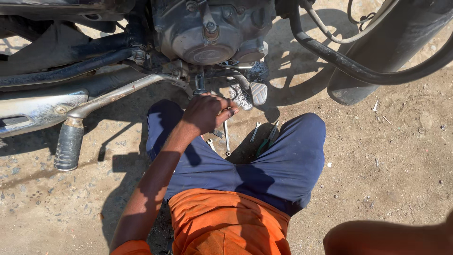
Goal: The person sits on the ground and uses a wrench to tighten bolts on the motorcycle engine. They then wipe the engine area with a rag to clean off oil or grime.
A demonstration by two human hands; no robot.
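My left hand (207, 113) reaches forward under the motorcycle engine (212, 33), fingers curled around a short dark tool (199, 84) that rises to the engine's underside. Only my right forearm (387, 236) shows, at the bottom right; the hand itself is out of frame. I squat in blue trousers and an orange shirt, knees spread. On the ground between my knees lie a slim silver spanner (227, 137), a second small spanner (255, 132) and green-handled pliers (266, 141).
A metal foot pedal (258, 93) juts out just right of my hand. A rubber footpeg (68, 146) on a chrome arm hangs at the left, above the exhaust pipe (37, 111). A black crash bar (339, 61) and dark wheel part (377, 56) stand upper right. Sandy ground surrounds me.
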